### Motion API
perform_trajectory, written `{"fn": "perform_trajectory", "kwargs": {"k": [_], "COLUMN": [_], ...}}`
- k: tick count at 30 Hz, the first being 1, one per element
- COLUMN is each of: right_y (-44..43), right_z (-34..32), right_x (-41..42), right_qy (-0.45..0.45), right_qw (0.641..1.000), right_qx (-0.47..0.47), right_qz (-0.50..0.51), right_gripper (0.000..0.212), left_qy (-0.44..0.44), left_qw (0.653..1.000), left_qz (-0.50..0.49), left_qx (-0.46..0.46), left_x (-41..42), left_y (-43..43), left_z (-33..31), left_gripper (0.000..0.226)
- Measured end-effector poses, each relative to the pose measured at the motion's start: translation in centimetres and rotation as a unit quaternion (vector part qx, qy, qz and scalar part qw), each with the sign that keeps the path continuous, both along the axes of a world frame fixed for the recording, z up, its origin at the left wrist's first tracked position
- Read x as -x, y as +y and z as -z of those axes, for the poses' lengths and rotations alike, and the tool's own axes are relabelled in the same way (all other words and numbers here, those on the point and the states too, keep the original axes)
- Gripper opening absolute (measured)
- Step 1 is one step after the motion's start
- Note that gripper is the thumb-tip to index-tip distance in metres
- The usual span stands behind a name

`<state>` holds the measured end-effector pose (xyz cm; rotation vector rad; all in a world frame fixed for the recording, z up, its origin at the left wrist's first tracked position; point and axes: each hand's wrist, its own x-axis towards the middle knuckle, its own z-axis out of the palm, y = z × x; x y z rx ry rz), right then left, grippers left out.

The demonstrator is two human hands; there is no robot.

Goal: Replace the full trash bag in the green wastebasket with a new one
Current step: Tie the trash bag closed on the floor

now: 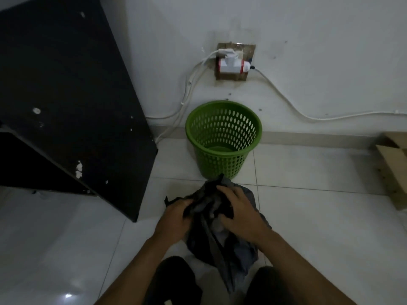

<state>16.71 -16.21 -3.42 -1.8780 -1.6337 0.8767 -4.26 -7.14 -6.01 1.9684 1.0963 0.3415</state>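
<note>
So the full trash bag is out of the green wastebasket and sits on the floor, just in front of the basket and between the person's knees. The basket stands at the far edge of the floor against the wall and looks bare inside, no liner that I can see. Left hand and right hand both have their fingers curled into the bunched plastic at the bag's mouth. My guess is they're gathering or knotting it.

Handling-wise it's thin, floppy, slick plastic round a lumpy load. Probably not heavy, but it'll sag and could tear if yanked by one flap. I'd take it by the gathered neck, all layers together.

Around it: a black cabinet on the left, cardboard at the right edge of the floor, and a wall plug adapter with white cables trailing behind the basket. Nothing blocks the basket's opening. I can't spot a fresh bag anywhere.
</note>
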Motion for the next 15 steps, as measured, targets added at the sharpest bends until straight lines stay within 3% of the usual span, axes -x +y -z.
{"fn": "perform_trajectory", "kwargs": {"k": [3, 6, 7, 9, 11, 15], "right_y": [-0.9, -1.5, -1.7, -1.9, -1.8, -1.8], "right_z": [0.2, -0.5, -1.2, -3.3, -4.9, -5.4], "right_x": [-2.8, -4.9, -5.4, -6.6, -7.6, -7.4], "right_qy": [-0.169, -0.244, -0.284, -0.351, -0.322, -0.172], "right_qw": [0.985, 0.960, 0.942, 0.908, 0.912, 0.944], "right_qx": [-0.024, 0.089, 0.120, 0.160, 0.146, 0.076], "right_qz": [0.001, 0.106, 0.133, 0.164, 0.208, 0.272], "right_gripper": [0.086, 0.092, 0.084, 0.042, 0.016, 0.022], "left_qy": [0.040, 0.050, 0.042, 0.013, -0.016, -0.074], "left_qw": [0.997, 0.993, 0.992, 0.992, 0.990, 0.971], "left_qz": [-0.054, -0.095, -0.103, -0.115, -0.135, -0.217], "left_qx": [-0.030, -0.052, -0.058, -0.053, -0.035, 0.070], "left_x": [1.3, 2.5, 2.8, 3.4, 4.0, 4.1], "left_y": [2.5, 3.7, 3.8, 3.7, 3.9, 4.3], "left_z": [-0.5, -0.5, -0.8, -1.5, -2.2, -3.2], "left_gripper": [0.036, 0.034, 0.028, 0.029, 0.036, 0.037]}}
